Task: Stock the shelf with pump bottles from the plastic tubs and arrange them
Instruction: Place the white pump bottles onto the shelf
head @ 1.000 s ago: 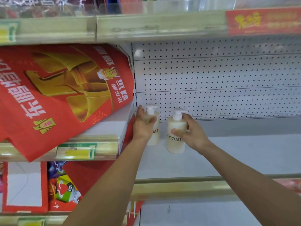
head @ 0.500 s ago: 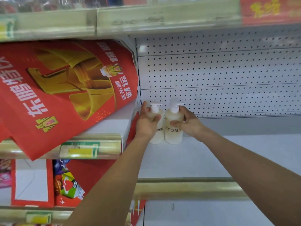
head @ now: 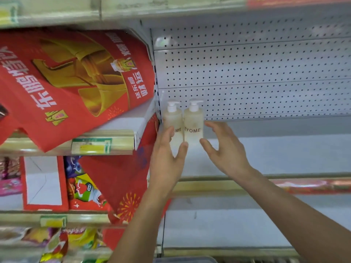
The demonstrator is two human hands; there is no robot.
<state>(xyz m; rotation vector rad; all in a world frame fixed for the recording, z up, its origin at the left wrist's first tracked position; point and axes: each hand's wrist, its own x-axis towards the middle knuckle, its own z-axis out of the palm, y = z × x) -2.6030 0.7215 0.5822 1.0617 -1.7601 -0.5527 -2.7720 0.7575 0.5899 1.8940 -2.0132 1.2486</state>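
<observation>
Two cream pump bottles with white pumps stand upright, side by side and touching, in the back left corner of the white shelf [head: 275, 154]. The left bottle [head: 171, 118] is next to the shelf's side wall, and the right bottle [head: 193, 120] shows the label ZYOME. My left hand [head: 167, 160] is in front of the left bottle with its fingers spread, covering part of the label. My right hand [head: 224, 149] hovers open just right of the right bottle, apart from it.
A white pegboard back wall [head: 247, 73] runs behind the shelf, and a gold front rail [head: 228, 185] edges it. A red and gold banner [head: 76, 82] hangs over the neighbouring shelf on the left, with boxed and bagged goods [head: 83, 186] below. A lower white shelf [head: 228, 224] lies underneath.
Both hands have let go of the bottles and drawn back towards me with fingers spread. The two bottles now stand together against the back corner.
</observation>
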